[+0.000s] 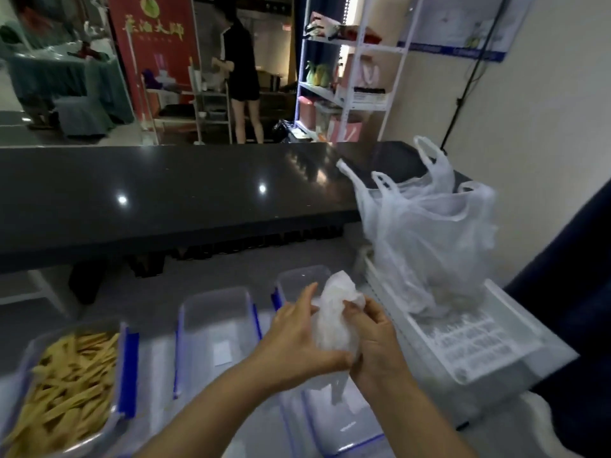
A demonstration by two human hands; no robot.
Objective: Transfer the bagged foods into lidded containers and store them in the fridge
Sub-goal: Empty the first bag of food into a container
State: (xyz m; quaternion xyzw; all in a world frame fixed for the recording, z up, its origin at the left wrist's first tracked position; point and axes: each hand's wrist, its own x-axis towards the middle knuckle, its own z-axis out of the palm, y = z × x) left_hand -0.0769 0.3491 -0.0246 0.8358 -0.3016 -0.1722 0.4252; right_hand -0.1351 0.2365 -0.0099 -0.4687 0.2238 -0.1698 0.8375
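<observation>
At the bottom of the frame, a clear lid with a blue edge [344,428] lies flat on the grey surface [158,292]. Just above it, in the lower middle, both hands hold a small white bag [335,322]. The left hand [297,338] wraps round the bag's left side, with its fingers curled on it. The right hand [377,345] grips the right side and pinches the crumpled top. What is inside the bag cannot be seen.

At the lower left sits a clear container full of yellow food strips [66,385]. Beside it, in the middle, stands an empty clear container [215,328]. Another empty container [297,282] stands just behind the hands.

To the right, a big thin plastic bag [426,239] stands open in a white basket [469,345].

Farther back, a long dark counter [172,193] crosses the frame. Behind it, at the top, a person in black [241,67] stands near a white shelf [350,77] and a red sign [155,31].
</observation>
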